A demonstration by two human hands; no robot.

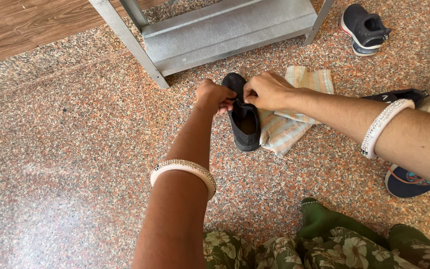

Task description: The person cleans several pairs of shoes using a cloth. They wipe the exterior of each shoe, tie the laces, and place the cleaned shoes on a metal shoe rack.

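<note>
Head view: the black shoe (245, 117) lies on the speckled floor (75, 149), partly on a striped cloth (294, 114), just in front of a metal rack (225, 30). Its long axis runs away from the person, toe far, opening near. Both hands meet at its far upper part: the left hand (214, 95) and right hand (267, 90) are each pinched narrow on the shoe, equally close, one either side

both arms are bare, no sleeves. each wrist carries 1 white bangle edged with small studs, behind the left hand (214, 95) and the right hand (267, 90). green floral-print clothing sits nearer the body.
</note>
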